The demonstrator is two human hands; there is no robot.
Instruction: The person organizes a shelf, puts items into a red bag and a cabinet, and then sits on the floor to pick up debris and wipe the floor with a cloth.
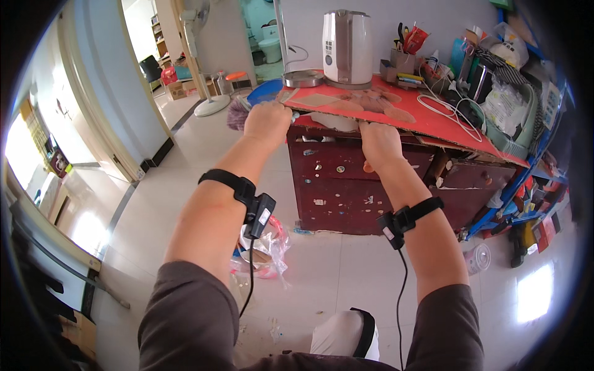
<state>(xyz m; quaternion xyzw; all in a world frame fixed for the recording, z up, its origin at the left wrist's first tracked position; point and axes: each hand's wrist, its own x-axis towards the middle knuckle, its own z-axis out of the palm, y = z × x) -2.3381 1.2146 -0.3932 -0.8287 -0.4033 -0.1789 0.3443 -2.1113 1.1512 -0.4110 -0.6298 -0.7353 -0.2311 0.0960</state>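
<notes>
A red board [436, 128] with a ragged, cardboard-like front edge lies over a dark red cabinet [337, 198]. My left hand [267, 122] is closed on its front left corner. Farther right along that edge, my right hand [382, 143] has its fingers curled under the board. The front of the board is raised off the cabinet, and a white object [334, 121] shows in the gap between my hands. On the board stands a white and grey electric kettle [348, 48], with a round metal base [304, 78] to its left.
A white cable [455, 115], a small box of pens [403, 60] and plastic bags [506, 102] crowd the right side. A blue dish [265, 91] and purple fluffy duster [236, 115] sit by the left corner. A plastic bag [265, 250] lies on the floor.
</notes>
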